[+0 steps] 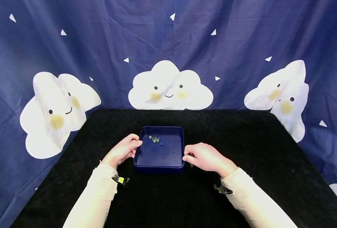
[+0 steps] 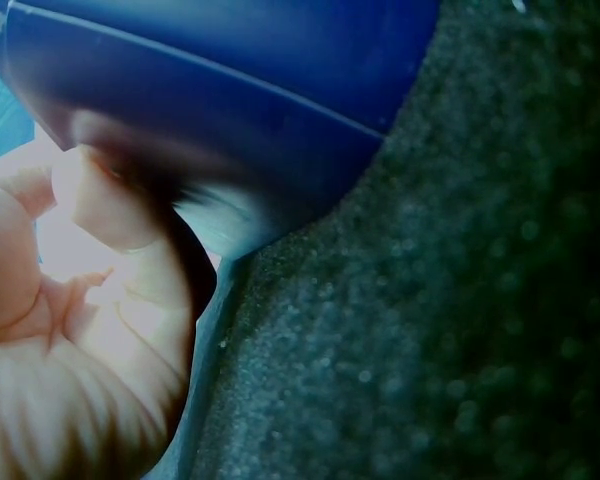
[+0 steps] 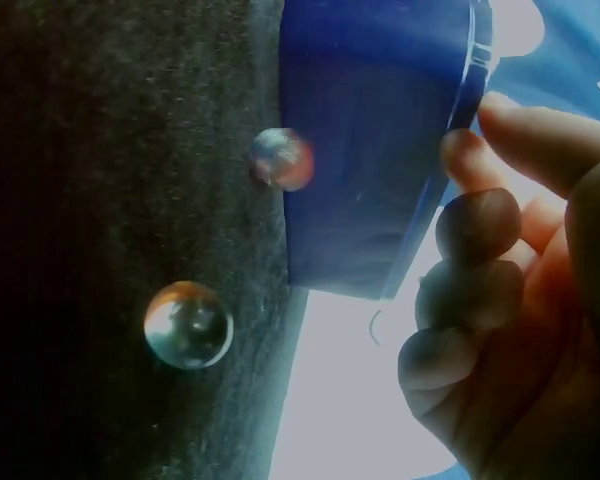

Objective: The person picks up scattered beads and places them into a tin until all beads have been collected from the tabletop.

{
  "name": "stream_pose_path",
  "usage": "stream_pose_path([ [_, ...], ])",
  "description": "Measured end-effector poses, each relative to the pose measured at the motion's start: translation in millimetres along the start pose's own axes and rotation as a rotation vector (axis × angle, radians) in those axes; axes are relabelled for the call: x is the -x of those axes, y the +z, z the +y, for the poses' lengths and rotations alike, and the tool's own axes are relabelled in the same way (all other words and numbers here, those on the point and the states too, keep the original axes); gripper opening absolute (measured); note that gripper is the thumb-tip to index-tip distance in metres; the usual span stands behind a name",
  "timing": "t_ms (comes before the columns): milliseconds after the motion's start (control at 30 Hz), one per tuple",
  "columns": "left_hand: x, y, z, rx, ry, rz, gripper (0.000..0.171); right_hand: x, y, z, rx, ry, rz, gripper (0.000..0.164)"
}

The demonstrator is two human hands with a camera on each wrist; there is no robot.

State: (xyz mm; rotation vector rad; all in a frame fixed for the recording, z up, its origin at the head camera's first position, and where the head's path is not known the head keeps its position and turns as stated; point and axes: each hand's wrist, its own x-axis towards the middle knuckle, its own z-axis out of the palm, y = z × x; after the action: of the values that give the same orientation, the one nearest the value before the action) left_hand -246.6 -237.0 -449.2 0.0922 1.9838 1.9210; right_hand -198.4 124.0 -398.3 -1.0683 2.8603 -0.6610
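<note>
A dark blue open box point(image 1: 159, 168) sits on the black cloth, with several small glass marbles point(image 1: 156, 139) in its upper left part. My left hand point(image 1: 124, 148) grips the left wall, thumb at the rim and fingers curled outside; the left wrist view shows those fingers against the box side point(image 2: 230, 90). At the right wall, my right hand point(image 1: 205, 156) pinches the rim between thumb and forefinger, its other fingers curled. Below this hand, outside the box, a clear orange-tinted marble point(image 3: 188, 325) and a reddish one point(image 3: 282, 158) appear in the right wrist view.
The black cloth point(image 1: 256, 152) covers the table around the box. Behind it hangs a blue curtain point(image 1: 100, 38) with smiling white clouds point(image 1: 169, 84). Black straps with small devices point(image 1: 122, 180) are worn on both wrists over cream sleeves.
</note>
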Motion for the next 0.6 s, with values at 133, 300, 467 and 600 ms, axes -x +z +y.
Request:
stream_pose_path([
  [133, -1.1, -0.7, -0.3, -0.002, 0.000, 0.000, 0.022, 3, -2, 3, 0.008, 0.021, 0.005, 0.018],
  [300, -0.9, -0.6, 1.3, 0.008, 0.004, -0.009, 0.024, 8, -5, 9, 0.053, 0.076, -0.073, 0.011],
  [467, 0.2, 0.3, 2.8, 0.013, 0.000, -0.018, 0.025, 11, -1, 16, 0.100, 0.088, -0.173, 0.015],
  [600, 0.4, 0.1, 2.3, 0.008, -0.005, -0.014, 0.025, 10, 3, 18, 0.110, 0.081, -0.200, 0.021],
])
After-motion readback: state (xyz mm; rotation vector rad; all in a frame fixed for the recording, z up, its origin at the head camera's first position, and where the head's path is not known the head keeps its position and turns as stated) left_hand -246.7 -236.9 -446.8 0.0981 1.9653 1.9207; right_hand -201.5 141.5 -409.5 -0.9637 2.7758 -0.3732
